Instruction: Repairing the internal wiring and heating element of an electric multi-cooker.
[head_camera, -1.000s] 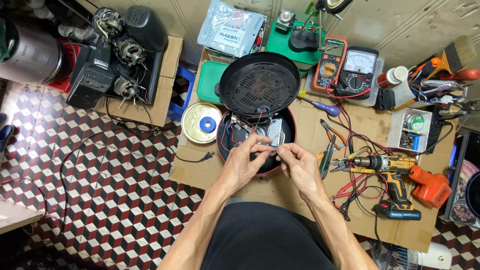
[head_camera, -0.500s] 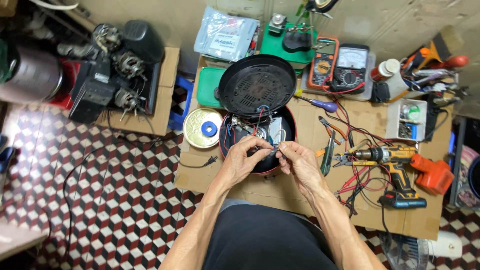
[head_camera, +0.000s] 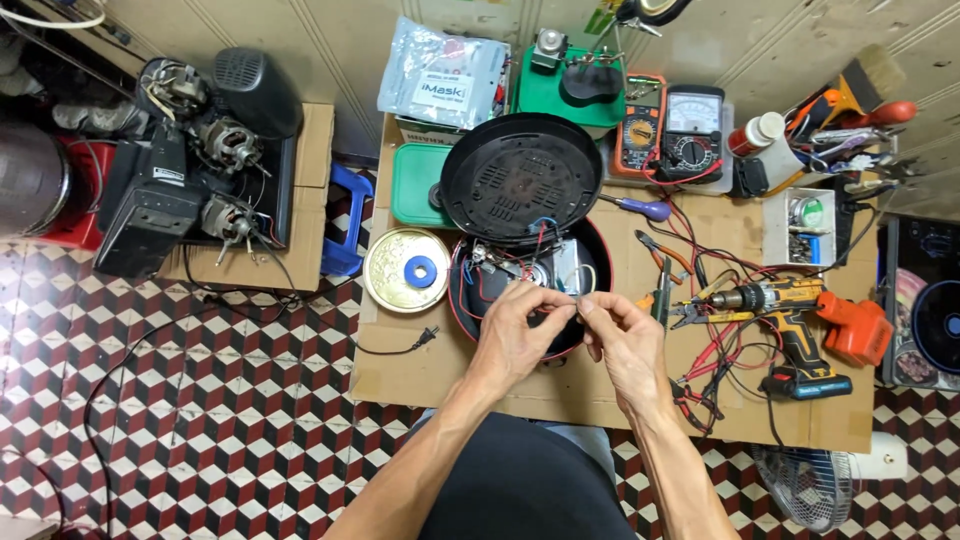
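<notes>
- The left hand (head_camera: 520, 330) is hovering over the opened round red-and-black appliance base (head_camera: 470, 300), with its fingertips pinched closed on what looks like a thin wire; the thing pinched is too small to tell for certain.
- The right hand (head_camera: 625, 340) is sitting just beside the left one, at the base's right rim, its thumb and forefinger also pinched nearly shut on the same small wire or lead.
- The base is lying on the cardboard-covered low table (head_camera: 430, 370), directly in front of the person, with red, blue and white internal wiring (head_camera: 500, 265) and a metal part exposed inside.
- The round black perforated bottom cover (head_camera: 520, 180) is leaning tilted at the far edge of the base, overlapping it.
- A round gold tin lid holding a blue tape roll (head_camera: 407, 270) is resting just left of the base; a black power plug (head_camera: 428, 335) is lying near it.
- To the right, an orange-and-black cordless drill (head_camera: 790, 310), pliers (head_camera: 660, 255) and red test leads (head_camera: 700, 350) are crowding the tabletop; two multimeters (head_camera: 665, 125) are sitting further back.
- Risk, as a judgement: the pinched lead is fine, so pulling it could break it at its joint.
- The tilted cover could slip down onto the hands, since little seems to be holding it.
- The loose leads nearby could snag a wrist.
</notes>
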